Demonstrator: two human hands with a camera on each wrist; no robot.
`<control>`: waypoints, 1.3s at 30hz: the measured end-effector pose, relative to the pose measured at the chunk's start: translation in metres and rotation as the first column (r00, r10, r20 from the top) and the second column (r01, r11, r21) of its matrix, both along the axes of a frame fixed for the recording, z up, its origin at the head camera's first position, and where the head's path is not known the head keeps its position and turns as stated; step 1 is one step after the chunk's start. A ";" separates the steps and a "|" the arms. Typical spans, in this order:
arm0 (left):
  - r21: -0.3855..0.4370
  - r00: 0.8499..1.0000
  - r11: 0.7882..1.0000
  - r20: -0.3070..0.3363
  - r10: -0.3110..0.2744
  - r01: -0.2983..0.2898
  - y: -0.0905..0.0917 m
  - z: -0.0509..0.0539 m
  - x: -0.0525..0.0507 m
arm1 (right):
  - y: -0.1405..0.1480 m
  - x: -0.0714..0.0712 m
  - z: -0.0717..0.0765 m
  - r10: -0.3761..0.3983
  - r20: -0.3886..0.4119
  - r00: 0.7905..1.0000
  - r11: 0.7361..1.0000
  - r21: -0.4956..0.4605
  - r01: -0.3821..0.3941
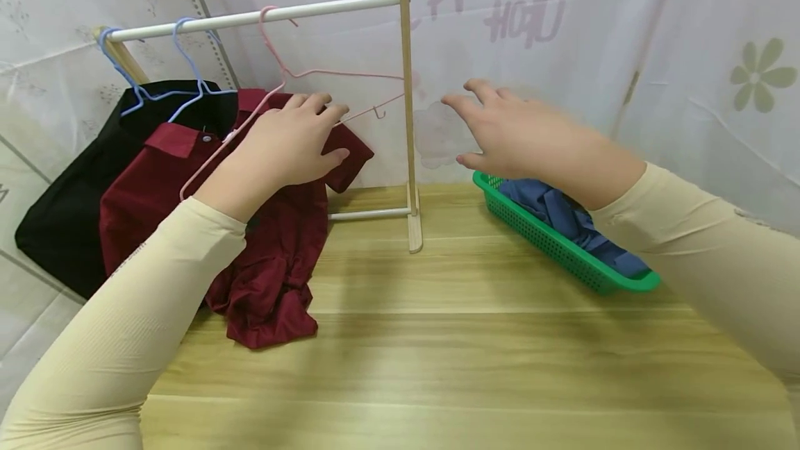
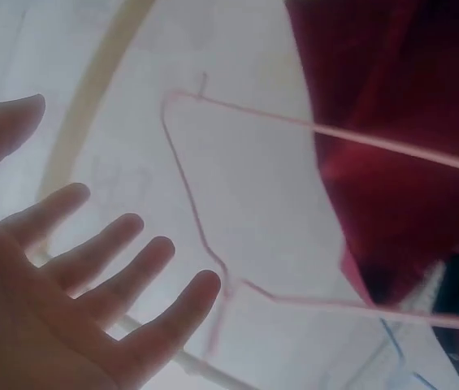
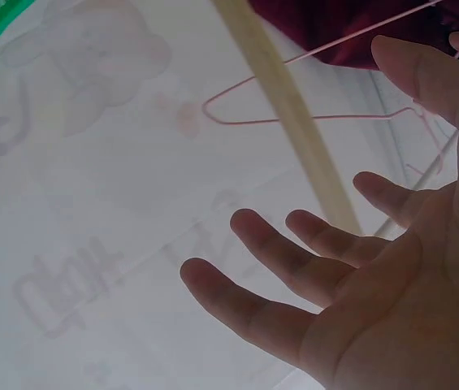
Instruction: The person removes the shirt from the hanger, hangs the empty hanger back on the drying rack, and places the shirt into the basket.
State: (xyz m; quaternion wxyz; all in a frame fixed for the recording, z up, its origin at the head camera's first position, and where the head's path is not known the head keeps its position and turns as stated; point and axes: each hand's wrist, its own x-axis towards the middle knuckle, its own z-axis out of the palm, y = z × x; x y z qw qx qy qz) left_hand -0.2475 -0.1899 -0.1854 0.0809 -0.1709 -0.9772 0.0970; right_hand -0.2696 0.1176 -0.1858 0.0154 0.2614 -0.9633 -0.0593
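My left hand [image 1: 284,141] is raised in front of the pink hanger [image 1: 350,73] and the dark red shirt [image 1: 275,255], its fingers spread and holding nothing. In the left wrist view the palm [image 2: 42,317] faces the hanger, apart from it. To the right of the rack post, my right hand [image 1: 512,130] hovers in the air with fingers loosely extended and nothing in them. Below it stands a green basket [image 1: 550,242] with a blue garment [image 1: 562,217] inside. A blue hanger [image 1: 198,85] on the rail carries the red shirt.
The rack's white rail [image 1: 337,7] runs across the upper left, with its wooden post [image 1: 409,123] between my hands. Another blue hanger [image 1: 128,78] and a black garment [image 1: 69,207] hang at the far left. A wood-grain table [image 1: 437,360] lies below, and a printed curtain [image 1: 687,89] hangs behind.
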 end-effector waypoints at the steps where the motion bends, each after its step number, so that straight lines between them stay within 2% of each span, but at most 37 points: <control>1: 0.007 1.000 1.000 -0.008 0.007 -0.007 -0.005 0.001 0.002 | -0.003 0.000 0.001 0.009 -0.007 1.000 1.000 -0.005 -0.009; 7: 0.056 0.998 0.996 -0.007 0.065 -0.064 -0.031 0.007 0.014 | -0.022 0.000 0.007 0.034 0.001 0.999 0.999 -0.042 -0.034; 11: 0.093 0.993 0.989 -0.014 0.113 -0.112 -0.051 0.004 0.021 | -0.033 -0.004 0.010 0.059 -0.014 0.998 0.995 -0.078 -0.060; 15: 0.151 0.983 0.974 -0.047 0.177 -0.168 -0.075 -0.001 0.026 | -0.041 -0.010 0.012 0.091 -0.077 0.993 0.983 -0.153 -0.102; 18: 0.206 0.968 0.956 -0.091 0.233 -0.210 -0.094 -0.005 0.028 | -0.045 -0.015 0.016 0.096 -0.156 0.983 0.966 -0.224 -0.130; 21: 0.273 0.944 0.928 -0.140 0.299 -0.253 -0.114 -0.009 0.032 | -0.051 -0.019 0.024 0.076 -0.254 0.964 0.951 -0.273 -0.147; 23: 0.313 0.923 0.903 -0.149 0.354 -0.296 -0.127 -0.012 0.034 | -0.054 -0.023 0.032 0.049 -0.309 0.950 0.946 -0.291 -0.143; 25: 0.354 0.903 0.872 -0.138 0.407 -0.339 -0.141 -0.015 0.036 | -0.057 -0.027 0.042 0.020 -0.353 0.936 0.948 -0.291 -0.130; 28: 0.403 0.878 0.824 -0.094 0.469 -0.398 -0.159 -0.020 0.036 | -0.059 -0.034 0.057 -0.024 -0.376 0.926 0.953 -0.288 -0.092; 31: 0.464 0.862 0.775 -0.048 0.506 -0.429 -0.170 -0.025 0.036 | -0.060 -0.042 0.067 -0.052 -0.344 0.937 0.960 -0.276 -0.048; 34: 0.519 0.853 0.741 -0.044 0.520 -0.425 -0.175 -0.033 0.037 | -0.062 -0.048 0.068 -0.059 -0.272 0.961 0.968 -0.252 -0.012; 37: 0.551 0.846 0.727 -0.067 0.529 -0.410 -0.177 -0.039 0.038 | -0.064 -0.053 0.063 -0.056 -0.204 0.977 0.971 -0.240 0.005; 39: 0.562 0.841 0.721 -0.078 0.535 -0.406 -0.178 -0.043 0.039 | -0.064 -0.056 0.057 -0.053 -0.191 0.980 0.968 -0.249 0.004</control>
